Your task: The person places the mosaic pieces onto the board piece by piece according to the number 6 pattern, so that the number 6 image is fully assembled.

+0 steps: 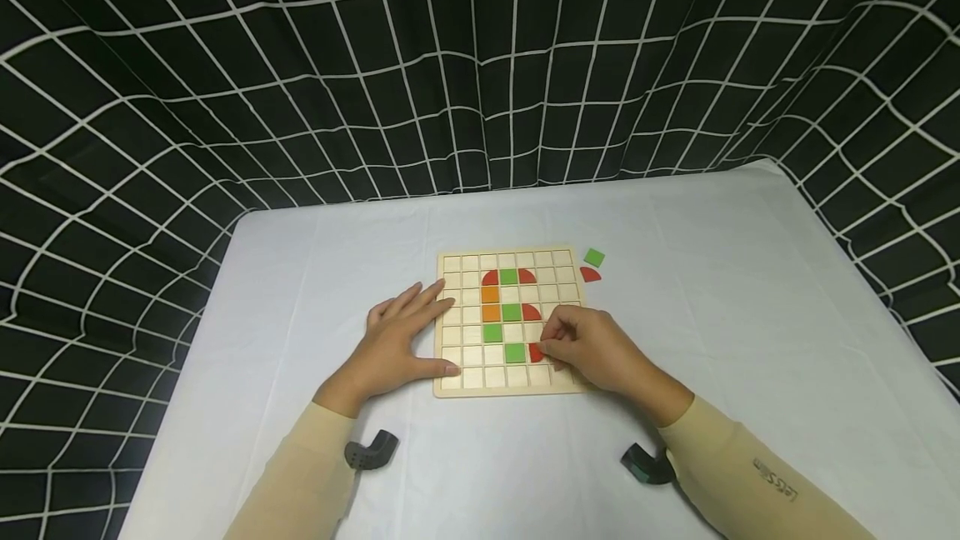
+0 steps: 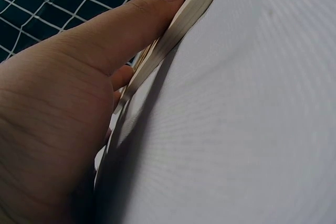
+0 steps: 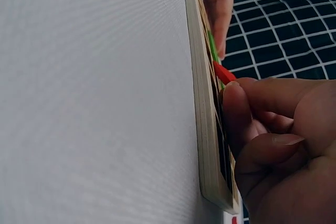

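Observation:
A wooden grid board (image 1: 452,335) lies on the white table with green squares, orange squares and red quarter-circles set in its cells. My left hand (image 1: 397,344) rests along its left edge, fingers spread and straight, with the thumb (image 2: 142,17) on the rim in the left wrist view. Between the thumb and index finger of my right hand (image 1: 592,348) is a red quarter-circle tile (image 3: 224,73). It is tilted against the board, just right of the lowest green square (image 1: 515,352). The fingers partly cover this tile.
A loose green square (image 1: 594,257) and a loose red quarter-circle (image 1: 591,274) lie on the table (image 1: 675,273) beyond the board's upper right side. Dark devices (image 1: 371,450) sit at both wrists. A black curtain (image 1: 420,65) with white grid lines surrounds the table.

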`<state>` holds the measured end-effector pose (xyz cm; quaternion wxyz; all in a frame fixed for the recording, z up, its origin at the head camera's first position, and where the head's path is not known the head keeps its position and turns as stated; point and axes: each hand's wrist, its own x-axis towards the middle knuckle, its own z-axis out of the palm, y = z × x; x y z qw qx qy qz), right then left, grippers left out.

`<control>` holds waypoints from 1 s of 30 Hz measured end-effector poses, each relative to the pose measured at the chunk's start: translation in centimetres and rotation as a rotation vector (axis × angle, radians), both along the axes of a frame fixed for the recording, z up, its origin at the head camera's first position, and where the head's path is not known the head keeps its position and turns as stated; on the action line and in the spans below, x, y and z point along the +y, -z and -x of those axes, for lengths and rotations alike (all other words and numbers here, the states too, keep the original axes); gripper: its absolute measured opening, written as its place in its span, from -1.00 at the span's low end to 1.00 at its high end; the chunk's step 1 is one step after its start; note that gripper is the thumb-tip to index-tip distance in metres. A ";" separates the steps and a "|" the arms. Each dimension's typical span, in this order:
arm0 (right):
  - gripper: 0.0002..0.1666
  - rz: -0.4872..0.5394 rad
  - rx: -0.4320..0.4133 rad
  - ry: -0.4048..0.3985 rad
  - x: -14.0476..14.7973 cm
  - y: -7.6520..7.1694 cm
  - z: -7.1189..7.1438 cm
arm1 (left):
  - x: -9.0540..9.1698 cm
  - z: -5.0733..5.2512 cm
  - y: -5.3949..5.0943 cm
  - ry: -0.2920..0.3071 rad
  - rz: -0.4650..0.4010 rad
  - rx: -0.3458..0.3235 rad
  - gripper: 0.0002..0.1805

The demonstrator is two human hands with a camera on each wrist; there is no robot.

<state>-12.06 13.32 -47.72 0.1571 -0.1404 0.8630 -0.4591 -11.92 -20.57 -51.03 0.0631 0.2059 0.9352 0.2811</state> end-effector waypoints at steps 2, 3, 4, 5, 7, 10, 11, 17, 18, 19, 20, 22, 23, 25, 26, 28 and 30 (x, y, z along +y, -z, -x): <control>-0.78 0.006 -0.004 -0.002 0.0 0.0 0.0 | 0.0 0.0 -0.1 -0.001 -0.002 -0.002 0.14; -0.78 0.011 -0.006 -0.004 0.0 0.1 -0.1 | 0.0 -0.1 -0.1 -0.001 -0.002 -0.003 0.13; -0.78 0.016 -0.007 -0.005 -0.1 0.1 -0.1 | 0.0 -0.1 -0.1 0.000 -0.003 -0.005 0.13; -0.78 0.019 -0.006 -0.007 -0.1 0.1 -0.1 | 0.0 -0.1 -0.2 0.000 -0.004 -0.005 0.13; -0.78 0.020 -0.001 -0.009 -0.2 0.2 -0.1 | 0.0 -0.1 -0.3 0.001 -0.006 -0.006 0.13; -0.77 -0.004 0.020 -0.005 -0.2 0.3 -0.1 | 0.0 -0.1 -0.3 0.001 -0.008 -0.008 0.13; -0.77 -0.015 0.028 -0.002 -0.2 0.3 -0.2 | 0.1 -0.1 -0.3 0.002 -0.008 -0.008 0.13; -0.80 -0.052 0.077 -0.010 -0.2 0.4 -0.1 | 0.1 0.0 -0.2 0.003 -0.004 -0.012 0.13; -0.81 -0.048 0.085 -0.018 -0.2 0.4 0.0 | 0.1 0.0 -0.2 0.002 -0.003 -0.012 0.13; -0.83 -0.043 0.094 -0.026 -0.2 0.4 0.0 | 0.1 0.0 -0.2 0.002 -0.002 -0.013 0.13; -0.83 -0.037 0.105 -0.034 -0.2 0.4 0.0 | 0.0 0.0 -0.2 0.002 0.000 -0.013 0.13; -0.85 -0.027 0.123 -0.051 -0.3 0.4 0.0 | 0.0 0.0 -0.2 0.002 0.002 -0.014 0.13; -0.85 -0.022 0.131 -0.058 -0.3 0.4 0.0 | 0.0 0.0 -0.2 0.003 0.003 -0.012 0.13; -0.84 -0.018 0.140 -0.066 -0.3 0.4 0.0 | 0.0 0.0 -0.2 0.004 0.006 -0.012 0.13; -0.84 -0.018 0.144 -0.069 -0.3 0.4 0.0 | 0.0 0.0 -0.2 0.004 0.007 -0.010 0.13; -0.84 -0.016 0.149 -0.072 -0.3 0.4 -0.1 | 0.0 0.0 -0.1 0.004 0.007 -0.009 0.13; -0.83 -0.014 0.153 -0.077 -0.3 0.4 -0.1 | 0.0 0.0 -0.1 0.004 0.006 -0.010 0.13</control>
